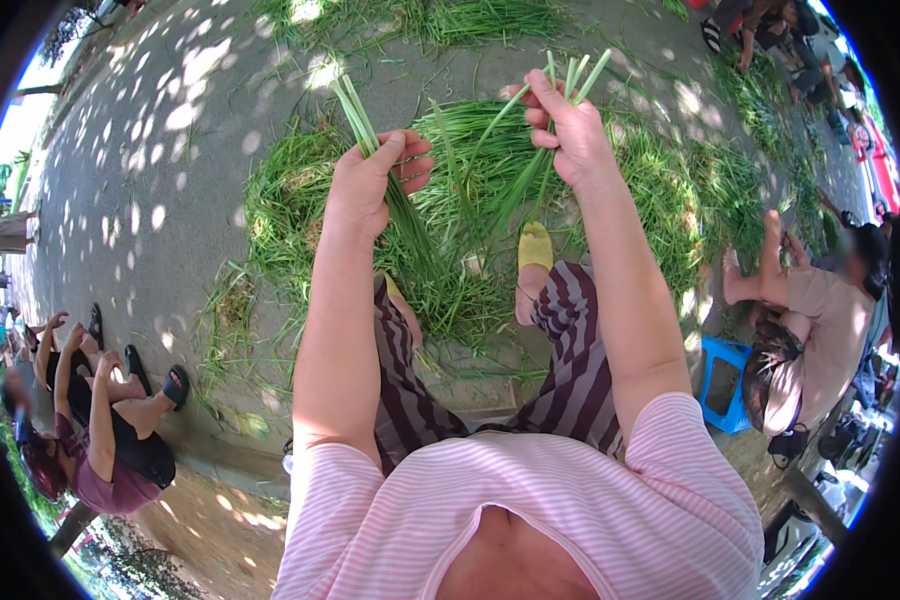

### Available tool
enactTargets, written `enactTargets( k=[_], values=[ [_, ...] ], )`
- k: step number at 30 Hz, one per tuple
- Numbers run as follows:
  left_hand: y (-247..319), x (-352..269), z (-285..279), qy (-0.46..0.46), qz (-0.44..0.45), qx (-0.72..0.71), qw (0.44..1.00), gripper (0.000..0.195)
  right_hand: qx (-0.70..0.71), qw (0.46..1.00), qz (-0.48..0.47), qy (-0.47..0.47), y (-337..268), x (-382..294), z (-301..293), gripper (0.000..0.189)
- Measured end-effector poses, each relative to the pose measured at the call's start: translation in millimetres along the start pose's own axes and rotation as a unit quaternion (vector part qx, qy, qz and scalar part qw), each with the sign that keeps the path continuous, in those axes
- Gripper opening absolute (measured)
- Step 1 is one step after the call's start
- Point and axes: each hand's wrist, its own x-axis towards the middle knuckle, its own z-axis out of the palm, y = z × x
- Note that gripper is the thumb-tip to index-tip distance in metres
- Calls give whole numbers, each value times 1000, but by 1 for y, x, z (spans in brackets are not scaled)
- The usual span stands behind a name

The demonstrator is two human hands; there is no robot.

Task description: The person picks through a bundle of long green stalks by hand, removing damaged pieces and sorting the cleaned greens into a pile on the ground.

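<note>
My left hand grips a small bunch of chive-like green stalks between thumb and index finger, its other fingers loosely apart. Their pale cut-looking ends point up and away, while the green leaves trail down toward my feet. To the right, my right hand pinches several more green stalks, whose pale ends stick out above the fingers. One stalk bends off to the left from this hand. Beneath both hands a heap of long green leaves spreads over the pavement, with some yellowed, tangled bits in it.
A yellow slipper on my foot touches the heap's near edge. On the right, a person sits near a blue plastic stool. Seated people are at the left. Another green heap lies farther off on the pavement.
</note>
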Motion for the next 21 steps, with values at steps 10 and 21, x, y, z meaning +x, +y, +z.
enactTargets(
  k=[10,21],
  values=[
    [-1,2,-2,31,38,37,998,25,-223,968,-67,91,1,3,-1,28],
    [-3,-7,12,-153,-63,20,986,35,-194,969,11,-154,19,-15,27,41]
  ],
)
